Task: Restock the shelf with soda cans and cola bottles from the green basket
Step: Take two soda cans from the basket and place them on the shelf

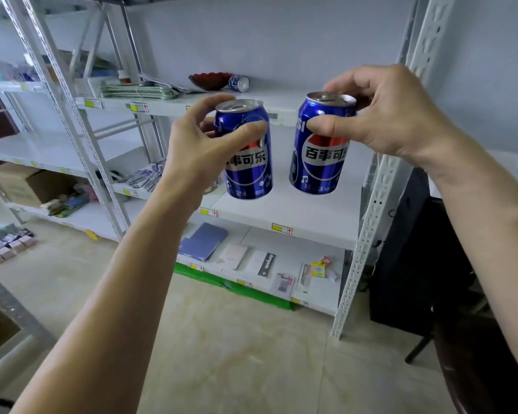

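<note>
My left hand (202,138) grips a blue cola can (248,171) near its top, thumb across the front. My right hand (380,115) pinches a second blue cola can (319,162) by its rim and upper side. Both cans are upright and held in the air in front of the middle board (305,210) of the white shelf. The two cans hang side by side, a small gap apart. The green basket is not in view.
The board above carries a red dish (210,80), a blue-white can lying on its side (239,83) and folded green cloths (138,91). The bottom board (251,258) holds notebooks and small packets. A white upright (371,210) stands at the right, a dark cabinet (416,249) beyond it.
</note>
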